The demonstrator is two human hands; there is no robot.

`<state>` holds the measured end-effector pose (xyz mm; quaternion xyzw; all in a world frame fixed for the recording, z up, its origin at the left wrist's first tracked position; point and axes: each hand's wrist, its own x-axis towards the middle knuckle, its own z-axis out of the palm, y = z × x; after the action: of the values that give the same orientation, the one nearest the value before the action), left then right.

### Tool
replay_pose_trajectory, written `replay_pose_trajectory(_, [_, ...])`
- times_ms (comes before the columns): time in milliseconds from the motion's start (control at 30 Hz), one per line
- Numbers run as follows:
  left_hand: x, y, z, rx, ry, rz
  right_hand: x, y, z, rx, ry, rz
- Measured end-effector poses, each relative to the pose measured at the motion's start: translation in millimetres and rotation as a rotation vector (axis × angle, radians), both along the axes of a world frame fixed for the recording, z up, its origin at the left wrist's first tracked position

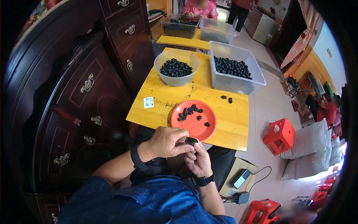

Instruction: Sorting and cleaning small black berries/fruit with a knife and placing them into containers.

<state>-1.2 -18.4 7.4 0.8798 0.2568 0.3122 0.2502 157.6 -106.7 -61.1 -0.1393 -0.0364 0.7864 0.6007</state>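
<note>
My left hand and my right hand meet in front of the near edge of the yellow table. Both are closed, with fingertips pinching a small dark piece between them; fingers cover most of it, so its exact kind is unclear. Just beyond the hands lies a round orange-red plate. Several small black ring-shaped parts are scattered on it, mostly toward its far left side. Each wrist wears a black band.
On the yellow table stand a round translucent tub and a rectangular clear bin, both holding black parts. Dark crumbs and a white printed card lie nearby. Dark wooden cabinets flank the left; red stools stand right. A person in pink sits beyond.
</note>
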Motion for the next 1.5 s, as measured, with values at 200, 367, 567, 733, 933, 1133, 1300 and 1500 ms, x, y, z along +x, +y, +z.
replay_pose_trajectory(200, [5, -2, -2, -0.172, -0.016, -0.05, 1, 1, -1, -0.019, -0.041, 0.016])
replay_pose_trajectory(367, [7, 6, -4, -0.364, -0.069, -0.077, 9, 2, 6, -0.008, -0.135, 0.062])
replay_pose_trajectory(567, [19, 8, -3, -0.447, -0.016, -0.203, 20, 0, 0, -0.069, -0.128, 0.055])
replay_pose_trajectory(733, [28, 38, 4, -0.282, 0.239, -0.126, 16, 7, -8, -0.117, -0.018, 0.065])
replay_pose_trajectory(933, [28, 145, 43, 0.24, 0.023, 0.459, 23, 13, -4, -0.114, 0.12, 0.07])
replay_pose_trajectory(1133, [22, 56, 13, -0.266, 0.133, 0.008, 26, 16, -23, -0.267, 0.039, -0.117])
replay_pose_trajectory(1300, [30, -7, -11, -0.138, 0.297, 0.004, 19, 18, -7, -0.094, 0.047, -0.045])
replay_pose_trajectory(1500, [32, -17, -22, -0.003, 0.238, 0.064, 16, 16, -7, -0.097, 0.0, -0.062])
